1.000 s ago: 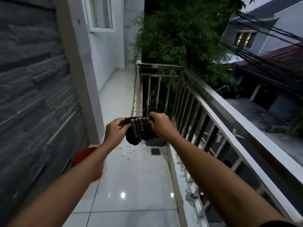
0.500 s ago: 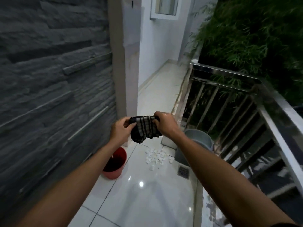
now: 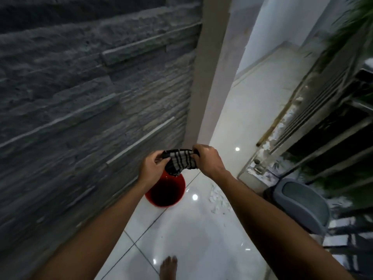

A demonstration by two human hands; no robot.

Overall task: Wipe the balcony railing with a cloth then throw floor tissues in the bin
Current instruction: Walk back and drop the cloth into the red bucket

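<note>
A dark cloth with pale stripes (image 3: 181, 161) hangs bunched between both hands, just above a red bucket (image 3: 165, 191) on the floor. My left hand (image 3: 152, 168) pinches its left end and my right hand (image 3: 207, 160) grips its right end. White tissue scraps (image 3: 219, 200) lie scattered on the glossy tiles to the right of the bucket, partly hidden by my right forearm. A grey bin (image 3: 300, 203) stands against the railing base at the right. The metal railing (image 3: 327, 138) runs along the right side, blurred.
A rough dark stone wall (image 3: 80, 98) fills the left. A pale pillar (image 3: 212, 67) stands behind the bucket, with white tiled floor (image 3: 258, 93) running beyond it. A bare foot (image 3: 168, 267) shows at the bottom edge. Green foliage lies behind the railing.
The view has swung down and to the left, away from the railing. Both hands keep hold of the cloth and now hover over the red bucket, which is much nearer.
</note>
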